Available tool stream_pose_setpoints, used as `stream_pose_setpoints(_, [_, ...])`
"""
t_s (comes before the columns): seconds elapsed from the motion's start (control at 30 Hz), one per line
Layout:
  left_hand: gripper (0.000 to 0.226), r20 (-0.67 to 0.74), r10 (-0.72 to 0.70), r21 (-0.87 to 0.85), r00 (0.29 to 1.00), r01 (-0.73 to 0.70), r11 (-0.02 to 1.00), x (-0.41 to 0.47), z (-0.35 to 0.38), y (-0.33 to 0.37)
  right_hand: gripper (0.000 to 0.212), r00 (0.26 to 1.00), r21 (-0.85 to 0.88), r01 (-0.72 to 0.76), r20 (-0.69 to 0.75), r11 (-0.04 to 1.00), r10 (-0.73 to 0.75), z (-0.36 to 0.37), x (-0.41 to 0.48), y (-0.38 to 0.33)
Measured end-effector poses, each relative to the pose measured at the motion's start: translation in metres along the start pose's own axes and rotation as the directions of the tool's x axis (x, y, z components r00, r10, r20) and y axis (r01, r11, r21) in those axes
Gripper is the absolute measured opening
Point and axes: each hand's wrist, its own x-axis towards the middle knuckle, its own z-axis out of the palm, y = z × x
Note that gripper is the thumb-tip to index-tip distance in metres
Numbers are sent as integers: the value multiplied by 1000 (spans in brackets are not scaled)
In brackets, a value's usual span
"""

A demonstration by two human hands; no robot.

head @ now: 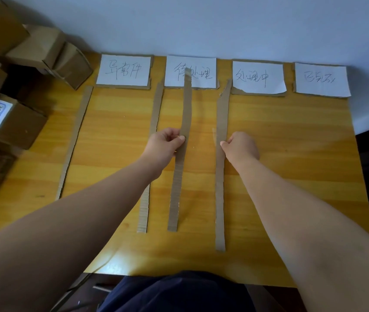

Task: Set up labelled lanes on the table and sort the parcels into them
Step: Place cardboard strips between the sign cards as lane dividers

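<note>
Several white handwritten labels on cardboard backings lie along the far table edge, from the leftmost label (124, 69) to the rightmost label (322, 79). Long cardboard strips run toward me as lane dividers: a far-left strip (75, 140) and a second strip (155, 109) lie flat. My left hand (166, 144) pinches a third strip (184, 113), lifted over the second label (191, 73). My right hand (240, 146) grips a fourth strip (220, 176) at its edge, below the third label (258, 77).
Brown cardboard parcels are piled at the left: some stacked at the back (44, 50), one with a white sticker (10, 121) nearer. The wooden table (291, 165) ends at a white wall behind; its right edge drops to dark floor.
</note>
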Motion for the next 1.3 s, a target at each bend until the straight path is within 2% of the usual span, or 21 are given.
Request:
stream_pose_setpoints(0.1, [12,2,17,-3,1000,-17,1000,-2,-1,3,24,1000,-30,-2,-6,1000,2,0,0,0])
stream_pose_setpoints(0.23, [10,-19,38,-12,999,-38,999,-7,-4,4,26,998,15,44,-46,999,-43,-7,-9,-1])
stream_pose_setpoints(0.33, [16,-34,70,-53,997,-72,996,-13,-3,12,24,990,173,138,-38,975,-133,-15,-20,0])
stream_pose_setpoints(0.4, [17,-14,119,-59,993,-119,991,-21,2,20,21,977,425,191,7,885,-214,-23,-29,3])
stream_pose_setpoints(0.47, [14,18,179,-26,984,-179,984,-30,11,29,20,947,646,186,84,740,-311,-34,-42,6])
stream_pose_setpoints(0.57, [4,27,232,-15,972,-232,973,-40,30,41,24,902,763,192,111,617,-417,-54,-59,14])
stream_pose_setpoints(0.67, [7,13,245,-9,969,-245,969,-44,56,54,21,904,790,219,57,572,-424,-75,-66,27])
stream_pose_setpoints(0.83, [6,22,244,-38,969,-243,969,-51,105,74,4,927,792,229,-1,566,-375,-107,-63,54])
stream_pose_setpoints(1.03, [7,107,244,-22,964,-243,970,-58,156,88,13,941,787,195,17,585,-337,-136,-54,92])
stream_pose_setpoints(1.13, [10,107,241,62,965,-248,967,-56,173,88,6,949,783,207,-15,587,-314,-144,-46,109])
stream_pose_setpoints(1.3, [16,60,215,169,975,-223,960,-51,186,78,10,981,751,137,-15,645,-191,-141,-22,144])
